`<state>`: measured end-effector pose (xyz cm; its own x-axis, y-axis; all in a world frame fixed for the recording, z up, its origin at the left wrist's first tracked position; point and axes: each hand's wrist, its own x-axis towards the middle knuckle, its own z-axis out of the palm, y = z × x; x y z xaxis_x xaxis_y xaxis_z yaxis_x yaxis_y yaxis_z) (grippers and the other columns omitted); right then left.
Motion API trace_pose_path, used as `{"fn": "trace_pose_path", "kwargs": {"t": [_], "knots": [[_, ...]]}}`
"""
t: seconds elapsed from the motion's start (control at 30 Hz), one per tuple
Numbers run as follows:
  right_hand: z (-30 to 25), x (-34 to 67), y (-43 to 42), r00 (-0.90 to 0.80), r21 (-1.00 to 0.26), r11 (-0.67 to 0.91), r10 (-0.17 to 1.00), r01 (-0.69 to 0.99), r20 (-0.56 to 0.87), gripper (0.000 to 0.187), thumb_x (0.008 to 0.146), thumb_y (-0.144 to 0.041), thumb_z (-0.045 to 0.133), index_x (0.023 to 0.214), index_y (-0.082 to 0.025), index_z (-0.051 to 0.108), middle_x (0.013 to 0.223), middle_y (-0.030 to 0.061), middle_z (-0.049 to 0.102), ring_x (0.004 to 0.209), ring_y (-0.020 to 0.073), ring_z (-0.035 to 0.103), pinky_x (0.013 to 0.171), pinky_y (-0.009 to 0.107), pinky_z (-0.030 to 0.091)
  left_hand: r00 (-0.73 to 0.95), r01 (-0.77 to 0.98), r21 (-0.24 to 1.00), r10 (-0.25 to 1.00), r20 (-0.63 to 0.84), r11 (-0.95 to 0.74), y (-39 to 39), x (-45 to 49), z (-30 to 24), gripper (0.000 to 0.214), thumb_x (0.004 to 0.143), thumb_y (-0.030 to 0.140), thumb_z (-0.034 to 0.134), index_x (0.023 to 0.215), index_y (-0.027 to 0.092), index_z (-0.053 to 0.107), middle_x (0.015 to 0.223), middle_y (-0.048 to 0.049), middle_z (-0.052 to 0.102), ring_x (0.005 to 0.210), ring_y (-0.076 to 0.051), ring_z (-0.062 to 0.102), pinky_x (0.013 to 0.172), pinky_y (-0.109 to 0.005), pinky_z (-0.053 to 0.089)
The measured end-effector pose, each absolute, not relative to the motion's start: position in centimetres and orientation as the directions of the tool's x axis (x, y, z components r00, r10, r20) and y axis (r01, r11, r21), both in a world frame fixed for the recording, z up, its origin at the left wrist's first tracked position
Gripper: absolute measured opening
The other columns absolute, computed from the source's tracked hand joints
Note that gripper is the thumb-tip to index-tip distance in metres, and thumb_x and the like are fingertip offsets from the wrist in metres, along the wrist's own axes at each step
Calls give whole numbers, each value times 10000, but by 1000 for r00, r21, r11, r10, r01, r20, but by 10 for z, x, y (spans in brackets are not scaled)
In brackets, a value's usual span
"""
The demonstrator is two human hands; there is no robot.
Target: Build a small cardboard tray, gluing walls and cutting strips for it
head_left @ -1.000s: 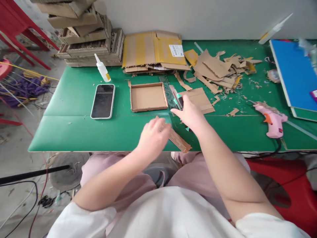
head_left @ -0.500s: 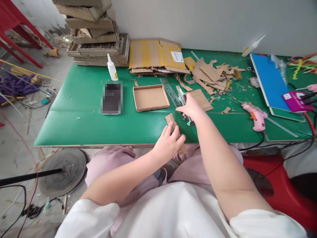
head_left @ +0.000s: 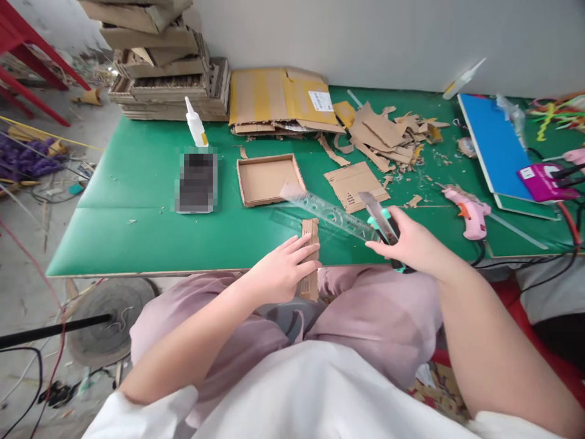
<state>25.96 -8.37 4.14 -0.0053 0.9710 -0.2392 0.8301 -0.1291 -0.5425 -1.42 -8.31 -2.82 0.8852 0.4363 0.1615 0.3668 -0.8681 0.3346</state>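
Left hand (head_left: 286, 271) over strip (head_left: 310, 228) overhanging worktop (head_left: 137, 244) edge, can't tell if gripping; right hand (head_left: 411, 244) grips cutter (head_left: 382, 218) plus ruler (head_left: 331, 213) end. Tray (head_left: 269, 175) looks fully walled, strip loose, apart from it

The cardboard strip (head_left: 311, 228) is brown, the cutter (head_left: 386, 224) black and mint-green.

On my feed, a plain grey wall (head_left: 375, 42) stands directly behind a green-topped worktable (head_left: 128, 238), its surface crossed by a faint lengthwise seam. To the left I see a littered grey floor (head_left: 18, 296), a red plastic stool or chair (head_left: 13, 24), a round stand base (head_left: 91, 352) with a black pole (head_left: 55, 328), and a whiter wall (head_left: 59, 21), stained near its foot. The light looks soft and even.
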Motion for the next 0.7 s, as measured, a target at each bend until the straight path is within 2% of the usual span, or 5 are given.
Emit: {"fn": "trace_pose_path", "kwargs": {"t": [0.1, 0.2, 0.27, 0.47, 0.7], "knots": [[28, 267, -87, -128, -517, -26, 957, 856, -259, 261, 686, -304, 651, 835, -240, 447, 686, -32, 546, 559, 145, 527, 523, 273, 424, 882, 335, 339, 419, 214, -879, -89, -14, -21, 527, 731, 78, 484, 1251, 140, 542, 1409, -164, 477, 1387, -296, 342, 1099, -483, 373], [16, 273, -78, -202, -520, 31, 940, 853, -275, 237, 705, -292, 632, 865, -229, 468, 749, -11, 567, 606, 148, 537, 558, 271, 432, 818, 306, 273, 399, 415, -912, -97, -2, -13, 353, 841, 100, 430, 1147, 138, 603, 1235, -136, 627, 1177, -216, 574, 940, -341, 518], [12, 277, -72, -239, -530, 71, 937, 845, -256, 240, 712, -293, 630, 890, -225, 484, 784, 1, 577, 629, 152, 543, 579, 274, 438, 781, 352, 207, 408, 472, -913, -99, 10, -11, 302, 866, 134, 454, 1121, 143, 615, 1199, -119, 650, 1146, -226, 590, 928, -345, 520], [7, 283, -63, -336, -536, 166, 912, 828, -236, 254, 729, -284, 622, 953, -230, 515, 889, 27, 589, 709, 173, 577, 612, 279, 450, 686, 669, 101, 663, 300, -737, -91, 33, -20, 423, 912, 337, 457, 1222, 71, 564, 1273, -195, 590, 1229, -326, 527, 999, -457, 462], [1, 282, -63, -341, -514, 185, 912, 838, -228, 222, 762, -288, 587, 969, -237, 527, 927, 37, 586, 736, 180, 595, 622, 286, 457, 687, 704, 57, 699, 199, -708, -95, 35, -23, 560, 927, 470, 395, 1286, 58, 519, 1328, -190, 556, 1227, -313, 526, 1027, -445, 427]]}}
